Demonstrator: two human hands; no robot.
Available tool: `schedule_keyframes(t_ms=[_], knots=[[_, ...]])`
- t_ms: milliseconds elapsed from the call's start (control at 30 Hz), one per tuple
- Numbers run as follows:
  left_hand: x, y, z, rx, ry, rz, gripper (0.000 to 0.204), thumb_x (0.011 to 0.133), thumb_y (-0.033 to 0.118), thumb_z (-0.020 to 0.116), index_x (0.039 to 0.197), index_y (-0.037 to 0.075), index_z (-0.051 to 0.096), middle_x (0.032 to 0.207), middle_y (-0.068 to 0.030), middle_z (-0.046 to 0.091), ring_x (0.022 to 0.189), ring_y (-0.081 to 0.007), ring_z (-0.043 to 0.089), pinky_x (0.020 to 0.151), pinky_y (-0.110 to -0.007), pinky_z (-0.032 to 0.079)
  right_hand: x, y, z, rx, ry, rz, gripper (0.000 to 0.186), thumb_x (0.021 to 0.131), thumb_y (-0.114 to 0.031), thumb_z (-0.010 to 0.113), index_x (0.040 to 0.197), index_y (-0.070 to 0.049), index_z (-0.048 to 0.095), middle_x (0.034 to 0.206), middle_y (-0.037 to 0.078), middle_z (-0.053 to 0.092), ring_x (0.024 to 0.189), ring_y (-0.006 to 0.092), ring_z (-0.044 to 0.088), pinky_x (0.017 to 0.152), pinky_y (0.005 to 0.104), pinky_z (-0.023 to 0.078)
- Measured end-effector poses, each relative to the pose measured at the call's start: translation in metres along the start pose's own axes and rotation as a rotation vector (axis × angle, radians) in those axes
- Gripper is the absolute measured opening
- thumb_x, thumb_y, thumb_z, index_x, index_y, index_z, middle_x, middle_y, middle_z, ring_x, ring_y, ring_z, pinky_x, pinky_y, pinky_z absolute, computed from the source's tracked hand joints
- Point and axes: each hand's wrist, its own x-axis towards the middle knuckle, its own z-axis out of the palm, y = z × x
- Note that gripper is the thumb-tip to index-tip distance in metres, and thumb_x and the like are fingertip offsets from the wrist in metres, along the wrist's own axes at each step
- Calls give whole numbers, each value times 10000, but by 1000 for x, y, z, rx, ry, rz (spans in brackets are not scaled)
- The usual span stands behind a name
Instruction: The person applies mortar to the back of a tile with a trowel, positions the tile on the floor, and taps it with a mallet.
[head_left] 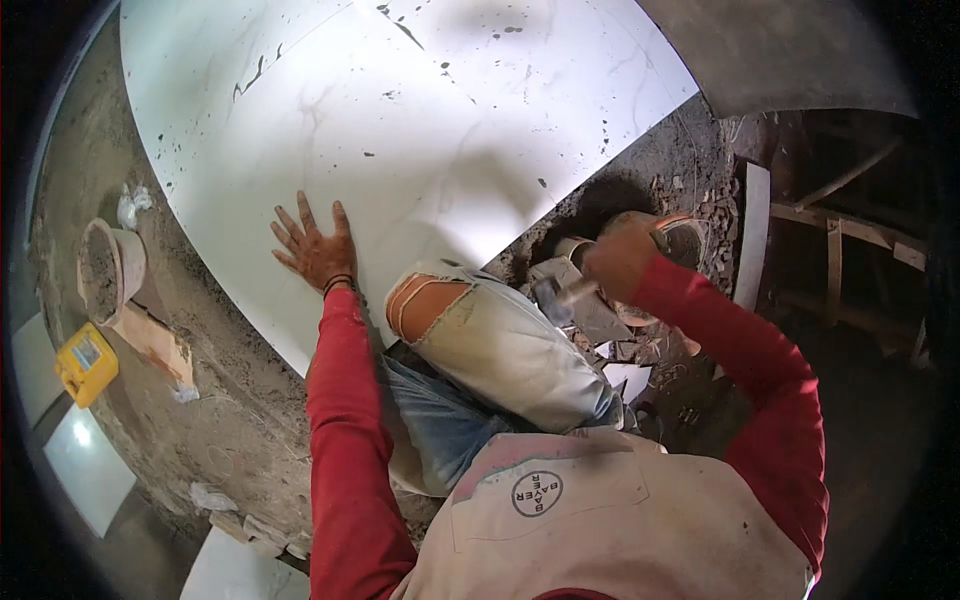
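On rough, debris-strewn ground point(235, 385) lies dark-spotted white tiling point(400, 130).

Building site, rough bare floor point(245, 390), white tiles point(330, 120), dirty bucket point(132, 263)

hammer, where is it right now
In the head view, the hammer is right of centre, its handle in the right hand and its grey head appearing just beside the torn jeans.
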Motion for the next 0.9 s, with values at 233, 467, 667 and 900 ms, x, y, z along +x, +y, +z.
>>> schedule_keyframes(t_ms=[233,467,667,900], knots=[[-1,2,0,-11,31,-20,660,873,641,410,1446,326,318,1529,-77,238,1413,-299,199,1110,-582,149,-17,17,13,194,23,170,194,763,-235,645,915,-115,661,818,132,663,746,312,653,667,429,502],[0,7,-7,-7,52,-31,656,860,607,467,1438,333,321,1525,-62,237,1409,-299,200,1107,-588,167,70,18,-10,754,591,377,358,964,-389,456,951,-37,522,637,239,591,644,455,594,556,531,457],[8,12,-18,-58,5,-37,673,857,584,488,1449,325,301,1531,-78,218,1418,-309,169,1112,-593,123,211,-22,25,993,930,482,266,974,-317,458,1012,-55,428,615,284,567,597,500,561,498,564,417],[9,-1,-19,-24,-10,-66,696,842,595,498,1449,322,296,1533,-76,205,1419,-310,158,1109,-591,139,245,-41,-24,952,901,359,295,971,-350,448,985,-57,420,620,287,578,591,495,575,493,561,440]])
